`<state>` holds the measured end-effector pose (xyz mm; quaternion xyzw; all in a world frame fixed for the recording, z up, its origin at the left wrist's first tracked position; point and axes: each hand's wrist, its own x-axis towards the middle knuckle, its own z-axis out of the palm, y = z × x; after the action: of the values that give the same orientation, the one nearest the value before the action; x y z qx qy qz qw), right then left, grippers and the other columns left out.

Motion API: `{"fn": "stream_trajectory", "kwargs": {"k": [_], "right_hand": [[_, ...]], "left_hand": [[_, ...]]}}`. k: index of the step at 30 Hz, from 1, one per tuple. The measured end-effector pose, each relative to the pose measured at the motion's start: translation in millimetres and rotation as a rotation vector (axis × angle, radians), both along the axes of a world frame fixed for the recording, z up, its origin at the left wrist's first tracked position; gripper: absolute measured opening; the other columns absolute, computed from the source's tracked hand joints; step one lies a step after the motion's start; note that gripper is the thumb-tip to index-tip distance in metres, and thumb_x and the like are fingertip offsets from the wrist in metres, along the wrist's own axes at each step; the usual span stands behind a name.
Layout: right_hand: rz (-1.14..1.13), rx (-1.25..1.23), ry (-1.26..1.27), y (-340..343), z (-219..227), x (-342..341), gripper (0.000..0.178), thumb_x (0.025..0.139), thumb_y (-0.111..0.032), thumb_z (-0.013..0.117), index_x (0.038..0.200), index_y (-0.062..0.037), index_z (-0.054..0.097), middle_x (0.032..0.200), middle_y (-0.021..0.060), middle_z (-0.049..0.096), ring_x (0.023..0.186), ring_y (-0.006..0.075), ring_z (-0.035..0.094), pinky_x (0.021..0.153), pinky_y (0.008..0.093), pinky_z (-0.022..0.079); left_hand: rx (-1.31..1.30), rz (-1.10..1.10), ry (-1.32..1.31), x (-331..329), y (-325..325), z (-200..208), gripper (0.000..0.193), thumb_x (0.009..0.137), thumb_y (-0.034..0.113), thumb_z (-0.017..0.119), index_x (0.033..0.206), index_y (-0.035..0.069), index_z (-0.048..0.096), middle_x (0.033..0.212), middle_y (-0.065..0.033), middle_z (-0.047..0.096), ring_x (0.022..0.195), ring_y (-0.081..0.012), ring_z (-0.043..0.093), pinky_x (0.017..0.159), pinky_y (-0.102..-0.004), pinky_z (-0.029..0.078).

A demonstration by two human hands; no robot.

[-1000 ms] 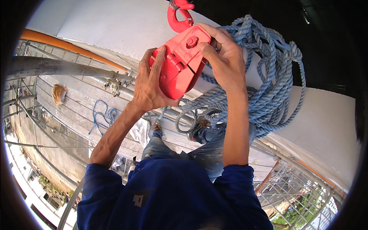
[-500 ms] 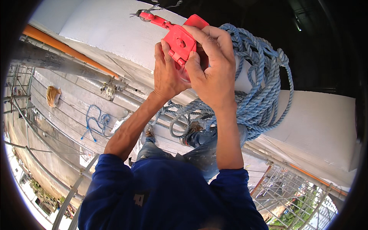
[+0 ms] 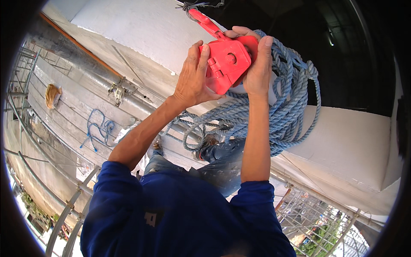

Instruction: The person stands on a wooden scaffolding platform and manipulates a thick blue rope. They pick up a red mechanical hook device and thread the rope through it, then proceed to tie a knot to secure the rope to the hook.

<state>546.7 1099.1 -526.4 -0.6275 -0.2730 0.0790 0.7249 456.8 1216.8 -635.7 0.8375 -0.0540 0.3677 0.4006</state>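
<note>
A red pulley block [image 3: 224, 68] with a hinged side plate is between my two hands, over the pale wall ledge. My left hand [image 3: 192, 81] grips its left side, the fingertips on the hinge edge and the thumb under the lower edge. Around the right side my right hand [image 3: 259, 68] is curled, its thumb up and its fingertips behind the block near the top. The block's red hook [image 3: 205, 22] points up and left, with dark wire [image 3: 188, 7] twisted round its end. Coils of thick blue rope [image 3: 291, 103] hang over the ledge beside my right forearm.
Below the ledge [image 3: 137, 38] lies a plank walkway [image 3: 68, 90] with a steel pipe [image 3: 141, 109] along it. A thin blue rope [image 3: 99, 128] and a crumpled brown bag [image 3: 52, 96] are on the planks. Scaffolding rails [image 3: 70, 201] curve at the left; a dark opening [image 3: 342, 64] is beyond the ledge.
My right hand has moved off the hinged plate to the block's right side. The block has turned, showing more of its face and right side. My left hand keeps its hold.
</note>
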Motion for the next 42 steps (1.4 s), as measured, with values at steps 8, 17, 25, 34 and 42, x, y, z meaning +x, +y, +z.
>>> {"fn": "stream_trajectory", "kwargs": {"k": [8, 17, 25, 34, 42], "right_hand": [[-0.158, -0.093, -0.124, 6.9, 9.3, -8.5, 0.074, 0.11, -0.056, 0.028, 0.101, 0.0022, 0.072, 0.09, 0.0087, 0.074, 0.077, 0.0135, 0.067, 0.073, 0.0246, 0.053], [-0.287, -0.11, -0.317, -8.8, -5.2, -7.8, 0.079, 0.109, -0.059, 0.024, 0.102, 0.0029, 0.073, 0.104, 0.0116, 0.073, 0.088, 0.0176, 0.066, 0.082, 0.0297, 0.051], [-0.077, -0.053, 0.127, -29.3, -3.0, -13.9, 0.069, 0.106, -0.06, 0.032, 0.114, 0.0006, 0.064, 0.096, 0.0075, 0.07, 0.086, 0.0144, 0.062, 0.082, 0.0289, 0.05], [-0.021, 0.008, 0.072, -24.0, -15.7, 2.9, 0.058, 0.109, -0.052, 0.036, 0.138, -0.0039, 0.051, 0.133, 0.0066, 0.059, 0.118, 0.0159, 0.058, 0.102, 0.0344, 0.046], [0.013, 0.122, 0.187, -27.9, -25.5, 6.6, 0.058, 0.106, -0.05, 0.034, 0.126, -0.0017, 0.059, 0.122, 0.0098, 0.066, 0.112, 0.0198, 0.063, 0.097, 0.0355, 0.05]], "left_hand": [[-0.953, -0.245, 0.514, 30.9, 62.5, 75.2, 0.085, 0.079, 0.068, 0.076, 0.128, -0.001, 0.061, 0.122, -0.0191, 0.065, 0.118, -0.0276, 0.06, 0.105, -0.0438, 0.042], [-0.834, -0.324, 0.307, 48.9, 38.7, 117.7, 0.053, 0.073, 0.055, 0.084, 0.09, 0.009, 0.065, 0.078, 0.0015, 0.06, 0.069, -0.0079, 0.054, 0.06, -0.0264, 0.042], [-0.379, 0.049, 0.109, 58.6, 29.3, 131.5, 0.073, 0.067, 0.036, 0.089, 0.117, -0.001, 0.05, 0.086, -0.0127, 0.058, 0.076, -0.0235, 0.059, 0.07, -0.0399, 0.051], [0.261, -0.225, -0.576, 72.8, 34.6, 175.9, 0.074, 0.06, 0.019, 0.086, 0.123, 0.002, 0.05, 0.11, -0.0187, 0.054, 0.098, -0.04, 0.057, 0.082, -0.0446, 0.05], [0.173, -0.284, -0.386, 81.3, 30.3, 174.8, 0.068, 0.062, 0.015, 0.083, 0.121, 0.003, 0.052, 0.11, -0.0184, 0.054, 0.098, -0.0389, 0.057, 0.082, -0.045, 0.051]]}}
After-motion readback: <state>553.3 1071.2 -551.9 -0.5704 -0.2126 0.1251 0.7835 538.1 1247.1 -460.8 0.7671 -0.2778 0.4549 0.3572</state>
